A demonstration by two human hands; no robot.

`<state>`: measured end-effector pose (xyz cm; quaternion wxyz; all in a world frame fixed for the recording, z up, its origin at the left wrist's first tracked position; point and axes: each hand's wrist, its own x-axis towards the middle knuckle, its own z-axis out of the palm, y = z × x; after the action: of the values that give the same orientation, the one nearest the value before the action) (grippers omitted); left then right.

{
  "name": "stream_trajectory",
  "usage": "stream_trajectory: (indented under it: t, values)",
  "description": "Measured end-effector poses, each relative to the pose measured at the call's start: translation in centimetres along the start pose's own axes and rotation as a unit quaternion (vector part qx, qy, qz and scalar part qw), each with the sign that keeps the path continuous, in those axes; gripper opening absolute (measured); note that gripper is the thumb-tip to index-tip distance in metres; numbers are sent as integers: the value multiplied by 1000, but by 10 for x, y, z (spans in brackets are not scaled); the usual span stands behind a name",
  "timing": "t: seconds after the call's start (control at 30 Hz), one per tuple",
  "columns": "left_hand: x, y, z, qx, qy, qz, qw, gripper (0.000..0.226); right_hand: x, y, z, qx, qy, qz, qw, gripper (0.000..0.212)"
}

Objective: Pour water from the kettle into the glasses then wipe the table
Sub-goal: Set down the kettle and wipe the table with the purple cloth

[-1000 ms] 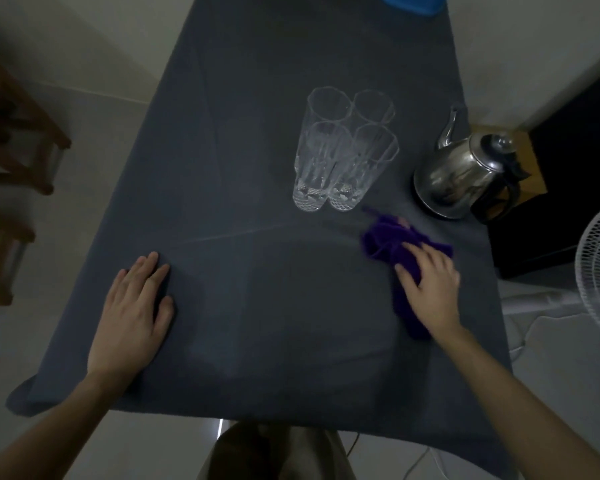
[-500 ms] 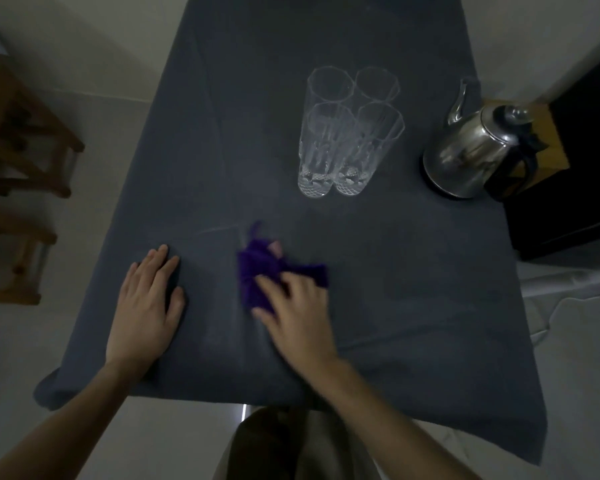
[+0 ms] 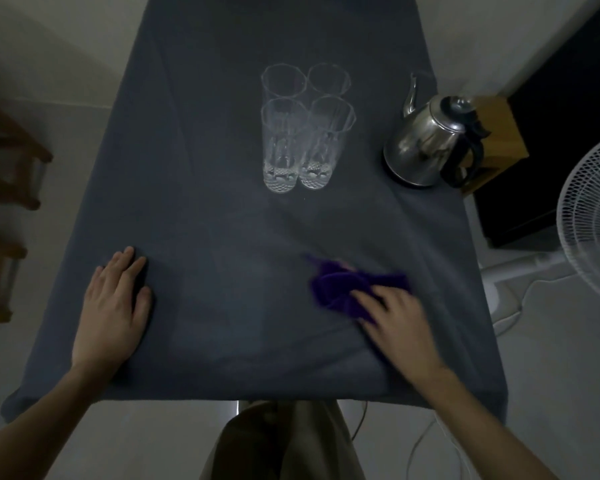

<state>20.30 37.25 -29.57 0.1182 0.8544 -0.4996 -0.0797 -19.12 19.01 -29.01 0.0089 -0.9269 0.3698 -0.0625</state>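
Note:
Several tall clear glasses stand grouped at the middle of the table, which is covered in a dark grey cloth. A steel kettle with a black handle sits to their right near the table's edge. My right hand presses on a crumpled purple cloth at the near right of the table; the hand looks motion-blurred. My left hand lies flat, fingers apart, on the near left of the tablecloth, holding nothing.
A white fan stands on the floor to the right, with a cable trailing near it. A wooden block sits behind the kettle, next to dark furniture. Wooden furniture stands at the left.
My right hand swept the purple cloth from the right side to the middle, then back to the right. My left hand stayed flat in place.

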Motion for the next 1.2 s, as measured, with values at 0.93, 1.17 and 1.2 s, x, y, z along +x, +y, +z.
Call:
stream_trajectory:
  t: [0.93, 1.17, 1.2]
  values:
    - [0, -6, 4, 9, 8, 4, 1000, 50, 52, -115, 14, 90, -12, -176, 980, 49]
    - [-1, -4, 2, 4, 8, 4, 1000, 51, 44, 18, -7, 24, -2, 72, 997, 48]
    - [-1, -4, 2, 4, 7, 3, 1000, 51, 47, 19, -6, 27, 8, 102, 994, 49]
